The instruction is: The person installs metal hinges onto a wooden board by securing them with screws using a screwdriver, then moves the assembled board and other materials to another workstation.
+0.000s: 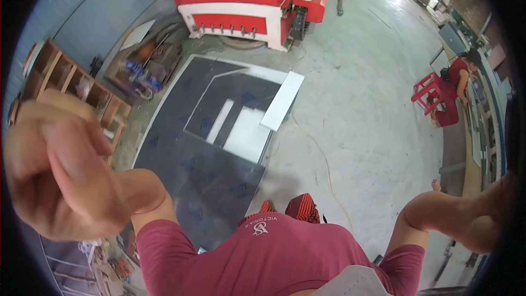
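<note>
Left hand (55, 170) grip curled closed, empty, wooden shelf (66, 77) compartments behind it

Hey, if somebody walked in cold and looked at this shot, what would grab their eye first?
Probably the left hand, a loose fist raised close to the camera at the left edge and holding nothing visible. Next, the red machine at the top, with a large dark sheet lying on the concrete floor in front of it, carrying white panels. At the far right, another person in red bends beside a red stool.
</note>
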### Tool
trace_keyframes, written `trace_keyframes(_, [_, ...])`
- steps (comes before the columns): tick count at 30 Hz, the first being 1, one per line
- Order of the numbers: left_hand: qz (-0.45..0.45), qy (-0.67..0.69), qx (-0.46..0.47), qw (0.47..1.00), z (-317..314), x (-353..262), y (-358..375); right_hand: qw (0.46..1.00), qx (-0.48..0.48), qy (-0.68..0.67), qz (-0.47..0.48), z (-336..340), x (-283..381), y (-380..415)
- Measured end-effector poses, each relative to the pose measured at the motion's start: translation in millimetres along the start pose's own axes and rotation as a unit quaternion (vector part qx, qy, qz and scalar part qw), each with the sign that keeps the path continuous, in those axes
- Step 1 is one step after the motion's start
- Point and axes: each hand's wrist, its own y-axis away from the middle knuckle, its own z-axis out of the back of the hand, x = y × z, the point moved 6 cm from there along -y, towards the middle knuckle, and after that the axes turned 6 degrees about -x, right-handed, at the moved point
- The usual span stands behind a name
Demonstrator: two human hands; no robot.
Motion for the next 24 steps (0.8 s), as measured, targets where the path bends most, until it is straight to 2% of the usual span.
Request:
trace_keyframes(1, [-0.023, 0.006, 0.009, 1.0, -21, 12, -14, 0.951, -0.267, 0.153, 0.03, -11, -24, 3])
trace_keyframes(2, [-0.043, 0.011, 0.017, 0.999, -46, 22, -27, 0.95, -0.267, 0.16, 0.032, 25, -45, 30])
trace_keyframes(3, [-0.097, 0.005, 0.01, 0.995, -90, 30, -33, 0.953, -0.25, 0.173, 0.009, -21, -84, -1])
trace_keyframes(4, [-0.115, -0.025, 0.039, 0.992, -123, 35, -48, 0.955, -0.232, 0.184, -0.015, 2, -107, 20])
trace_keyframes(6, [-0.026, -0.058, -0.098, 0.993, -193, 51, -69, 0.958, -0.194, 0.2, -0.072, 42, -172, 54])
trace_keyframes(7, [-0.024, -0.056, -0.093, 0.994, -216, 57, -76, 0.957, -0.176, 0.206, -0.101, 56, -199, 68])
trace_keyframes(9, [0.155, 0.046, -0.094, 0.982, -252, 91, -91, 0.956, -0.141, 0.218, -0.133, 106, -259, 100])
trace_keyframes(10, [0.137, 0.016, -0.138, 0.981, -270, 97, -104, 0.955, -0.131, 0.222, -0.148, 134, -293, 115])
trace_keyframes(11, [0.119, -0.012, -0.167, 0.979, -285, 105, -115, 0.969, -0.125, 0.175, -0.119, 146, -330, 108])
trace_keyframes(12, [0.069, -0.023, -0.093, 0.993, -291, 123, -125, 0.969, -0.179, 0.117, -0.126, 167, -361, 109])
trace_keyframes(13, [0.045, -0.037, -0.107, 0.993, -305, 134, -136, 0.993, 0.084, 0.072, -0.03, 164, -400, 65])
trace_keyframes(14, [0.027, -0.036, -0.127, 0.991, -324, 139, -149, 0.937, 0.343, 0.02, 0.069, 164, -434, 43])
trace_keyframes(15, [0.02, -0.041, -0.138, 0.989, -344, 143, -161, 0.936, 0.345, 0.018, 0.069, 154, -455, 46])
trace_keyframes(16, [0.009, -0.046, -0.153, 0.987, -365, 148, -171, 0.971, 0.194, 0.138, 0.011, 133, -481, 43])
trace_keyframes(17, [0.004, -0.041, -0.116, 0.992, -385, 156, -177, 0.966, 0.033, 0.252, -0.044, 117, -504, 47])
trace_keyframes(18, [-0.002, -0.037, -0.08, 0.996, -405, 166, -182, 0.921, -0.131, 0.354, -0.096, 127, -527, 52])
trace_keyframes(19, [-0.01, -0.02, -0.058, 0.998, -428, 177, -187, 0.958, -0.028, 0.279, -0.058, 133, -560, 52])
trace_keyframes(20, [0.052, 0.001, -0.095, 0.994, -455, 188, -188, 0.977, 0.078, 0.2, -0.019, 139, -591, 55])
trace_keyframes(21, [0.061, -0.033, -0.067, 0.995, -484, 197, -197, 0.976, 0.08, 0.2, -0.014, 139, -617, 57])
trace_keyframes(23, [0.071, -0.067, -0.041, 0.994, -536, 222, -209, 0.955, -0.078, 0.27, -0.095, 153, -676, 65])
trace_keyframes(24, [0.101, -0.086, -0.031, 0.991, -559, 241, -212, 0.955, -0.077, 0.27, -0.092, 161, -707, 67])
